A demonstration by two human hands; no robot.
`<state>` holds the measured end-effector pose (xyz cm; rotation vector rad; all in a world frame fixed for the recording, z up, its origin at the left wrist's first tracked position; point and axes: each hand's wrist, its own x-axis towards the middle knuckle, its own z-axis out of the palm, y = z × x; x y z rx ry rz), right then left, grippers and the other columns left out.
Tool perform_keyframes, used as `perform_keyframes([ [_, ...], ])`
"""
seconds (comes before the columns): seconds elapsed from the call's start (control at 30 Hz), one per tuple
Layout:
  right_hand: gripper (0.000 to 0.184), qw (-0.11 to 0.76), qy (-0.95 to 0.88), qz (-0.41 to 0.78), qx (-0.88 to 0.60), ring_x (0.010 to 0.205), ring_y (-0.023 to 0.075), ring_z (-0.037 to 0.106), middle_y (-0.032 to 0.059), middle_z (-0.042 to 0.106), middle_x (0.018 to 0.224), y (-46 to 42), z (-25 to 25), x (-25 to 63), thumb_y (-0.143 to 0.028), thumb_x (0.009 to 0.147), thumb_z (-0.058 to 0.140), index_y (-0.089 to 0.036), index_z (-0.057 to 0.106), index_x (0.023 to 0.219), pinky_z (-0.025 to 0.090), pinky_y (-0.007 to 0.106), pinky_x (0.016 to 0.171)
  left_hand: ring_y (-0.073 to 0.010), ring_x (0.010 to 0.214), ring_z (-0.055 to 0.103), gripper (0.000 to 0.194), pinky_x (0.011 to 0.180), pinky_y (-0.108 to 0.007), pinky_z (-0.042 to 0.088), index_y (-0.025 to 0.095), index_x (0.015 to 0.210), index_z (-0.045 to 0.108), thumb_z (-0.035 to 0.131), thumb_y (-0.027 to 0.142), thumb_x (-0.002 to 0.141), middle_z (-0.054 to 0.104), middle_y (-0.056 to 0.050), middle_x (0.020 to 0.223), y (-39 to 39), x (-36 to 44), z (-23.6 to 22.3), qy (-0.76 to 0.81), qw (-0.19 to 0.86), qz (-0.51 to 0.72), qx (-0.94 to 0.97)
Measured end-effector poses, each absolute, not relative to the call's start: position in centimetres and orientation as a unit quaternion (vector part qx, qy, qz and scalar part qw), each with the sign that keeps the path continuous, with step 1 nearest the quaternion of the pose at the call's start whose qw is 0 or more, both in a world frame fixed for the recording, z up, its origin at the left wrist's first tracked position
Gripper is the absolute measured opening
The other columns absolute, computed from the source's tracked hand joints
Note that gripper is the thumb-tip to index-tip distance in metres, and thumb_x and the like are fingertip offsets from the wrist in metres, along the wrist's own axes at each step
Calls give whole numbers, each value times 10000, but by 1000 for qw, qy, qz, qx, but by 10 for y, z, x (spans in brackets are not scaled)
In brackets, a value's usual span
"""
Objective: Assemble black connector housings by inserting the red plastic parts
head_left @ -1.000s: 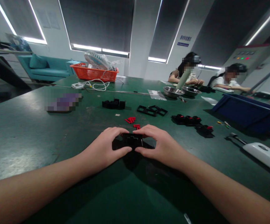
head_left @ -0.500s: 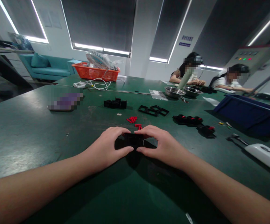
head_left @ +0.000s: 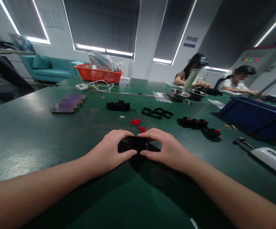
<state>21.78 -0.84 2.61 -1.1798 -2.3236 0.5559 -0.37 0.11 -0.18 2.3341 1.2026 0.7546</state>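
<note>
A small black box-like plastic part (head_left: 139, 143) is held between both hands above the green table (head_left: 33, 133). My left hand (head_left: 115, 148) grips its left side with thumb and fingers. On its right side, my right hand (head_left: 160, 146) holds it the same way. The part's details are too dark to make out. Just beyond my fingertips lie small red pieces (head_left: 136, 122). Farther off are thin black rectangular frames (head_left: 155, 113) and a cluster of black parts (head_left: 118, 105). Black assemblies with red inserts (head_left: 192, 122) sit to the right.
A blue bin (head_left: 254, 116) and a white tool with a metal tip (head_left: 271, 159) lie at right. A phone-like purple object (head_left: 68, 103) is at left. At the back stand an orange basket (head_left: 97, 74) and metal bowls (head_left: 179, 94); two people sit at far right.
The whole view has shifted slightly to the right and the black part's top face looks darker. Both hands keep the same grip on it.
</note>
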Motion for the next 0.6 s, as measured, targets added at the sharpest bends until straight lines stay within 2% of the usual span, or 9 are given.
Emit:
perform_keyframes([
  [0.6, 388, 234, -848, 208, -427, 1054, 217, 631, 85, 669, 1127, -8, 26, 218, -205, 786, 759, -174, 666, 1162, 511, 392, 940, -304, 1130, 600, 394, 998, -474, 464, 179, 1161, 642, 633, 354, 809, 691, -103, 1176, 0, -3, 1, 439, 210, 254, 836],
])
